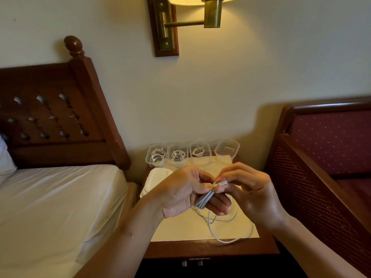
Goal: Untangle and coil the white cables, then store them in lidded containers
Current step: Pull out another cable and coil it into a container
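Head: hands [180, 194] [252, 197] hold cable bundle [204, 198] slanting up-right

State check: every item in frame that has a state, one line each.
white cable: partly coiled, tail loose on nightstand
left hand: grips the coil
right hand: pinches the plug end
three left containers: lidless, coiled cable inside
rightmost container: lidless, looks empty
white lid stack: on nightstand, not fitted
wall lamp: on
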